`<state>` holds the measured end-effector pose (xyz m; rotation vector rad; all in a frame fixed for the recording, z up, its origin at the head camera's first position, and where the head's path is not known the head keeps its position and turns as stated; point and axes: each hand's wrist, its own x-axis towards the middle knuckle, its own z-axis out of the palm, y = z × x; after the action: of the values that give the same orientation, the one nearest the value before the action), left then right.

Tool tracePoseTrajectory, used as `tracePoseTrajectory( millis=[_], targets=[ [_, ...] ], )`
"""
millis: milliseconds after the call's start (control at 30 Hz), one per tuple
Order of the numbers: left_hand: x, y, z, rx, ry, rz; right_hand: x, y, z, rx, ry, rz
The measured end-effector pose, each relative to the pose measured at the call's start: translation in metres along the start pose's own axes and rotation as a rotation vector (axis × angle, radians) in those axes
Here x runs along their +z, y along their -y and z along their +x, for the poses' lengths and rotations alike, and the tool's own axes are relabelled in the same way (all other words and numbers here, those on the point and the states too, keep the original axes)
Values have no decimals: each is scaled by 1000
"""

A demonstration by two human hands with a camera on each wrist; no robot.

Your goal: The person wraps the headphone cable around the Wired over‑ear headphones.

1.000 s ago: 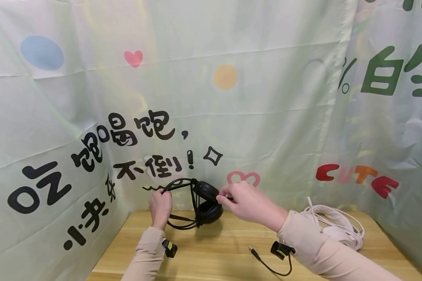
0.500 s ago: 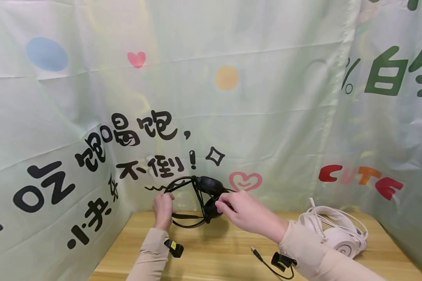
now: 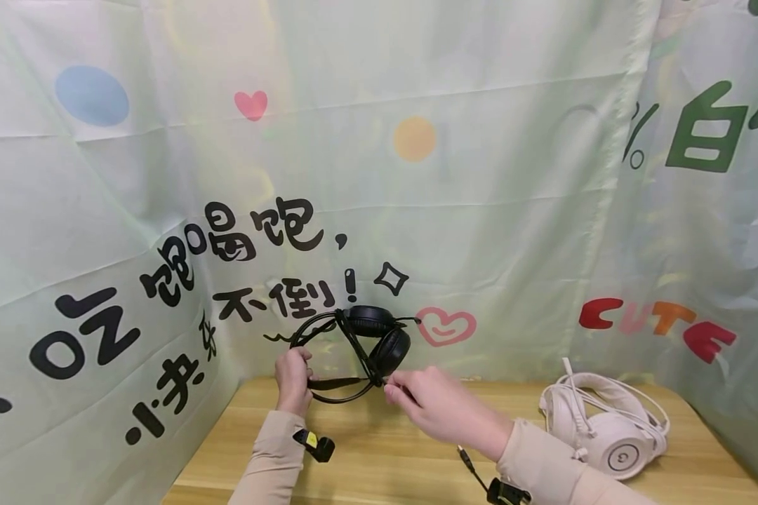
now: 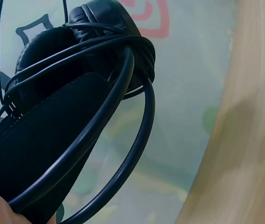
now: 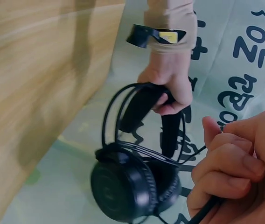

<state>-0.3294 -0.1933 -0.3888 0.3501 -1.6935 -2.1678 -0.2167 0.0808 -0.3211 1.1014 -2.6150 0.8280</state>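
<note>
Black over-ear headphones with a cable wound round them are held above the table. My left hand grips the headband together with loops of the cable; in the left wrist view the dark headband and the ear cups beyond it fill much of the picture. Beside the lower ear cup is my right hand. Its fingers, seen curled in the right wrist view, hold a black length of headphone cable. A plug on a cable end shows below the right forearm; the forearm hides where that cable leads.
White headphones with a microphone boom and a coiled white cable lie at the right of the wooden table. A printed cloth hangs behind the table and along both sides. Each wrist wears a small black camera.
My right hand has moved down from the upper ear cup to beside the lower one. The black headphones have tilted and risen slightly, still in the left hand. The view has shifted a little.
</note>
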Motion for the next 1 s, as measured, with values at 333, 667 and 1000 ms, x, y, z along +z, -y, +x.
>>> tracePoseTrajectory(
  millis=[333, 667, 1000],
  targets=[
    [5, 2, -2, -34, 86, -205, 12, -11, -8, 51, 11, 49],
    [11, -4, -9, -90, 124, -310, 23, -28, -14, 76, 67, 57],
    [16, -13, -18, -141, 185, -372, 34, -52, -13, 103, 91, 99]
  ],
)
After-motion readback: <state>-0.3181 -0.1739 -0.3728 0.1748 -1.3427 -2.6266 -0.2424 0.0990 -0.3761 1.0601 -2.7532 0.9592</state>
